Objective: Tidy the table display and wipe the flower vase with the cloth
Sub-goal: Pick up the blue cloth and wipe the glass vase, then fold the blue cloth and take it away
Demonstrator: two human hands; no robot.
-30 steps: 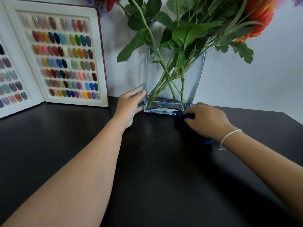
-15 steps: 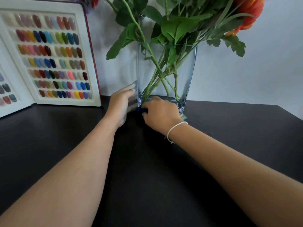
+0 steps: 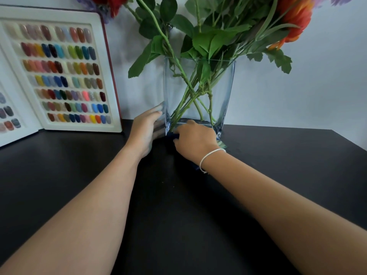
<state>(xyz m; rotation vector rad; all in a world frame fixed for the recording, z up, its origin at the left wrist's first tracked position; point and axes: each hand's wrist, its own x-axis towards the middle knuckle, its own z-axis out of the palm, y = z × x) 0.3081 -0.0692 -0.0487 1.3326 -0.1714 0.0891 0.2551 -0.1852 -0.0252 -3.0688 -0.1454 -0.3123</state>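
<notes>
At the back edge of a black table (image 3: 178, 205), close to a pale wall (image 3: 297, 92), a clear glass vase (image 3: 224, 92) stands upright, its four flat sides widening toward the rim. Green stems (image 3: 190, 96) cross inside it and fan out above into broad leaves (image 3: 206, 39), with an orange bloom (image 3: 296, 18) at upper right and a red one (image 3: 111, 3) at upper left. A person's right hand (image 3: 195, 140) presses against the lower front of the vase, fingers curled over a dark blue cloth (image 3: 172, 135), of which only a small fold shows at the vase's front left corner, between fingers and glass; a sliver of the same blue peeks out under the wrist. A thin white bracelet (image 3: 210, 156) circles that wrist. The left hand (image 3: 146, 132) lies flat against the vase's left side near the base, fingers extended and together, touching the glass without closing around anything; part of it is seen through the corner of the vase. Both bare forearms reach in from the bottom of the frame. Just left of the vase, well clear of the hands, an open nail-colour sample book (image 3: 65, 76) leans upright against the wall, its white tray holding rows of painted tips in many shades; a second page angles off at the far left.
</notes>
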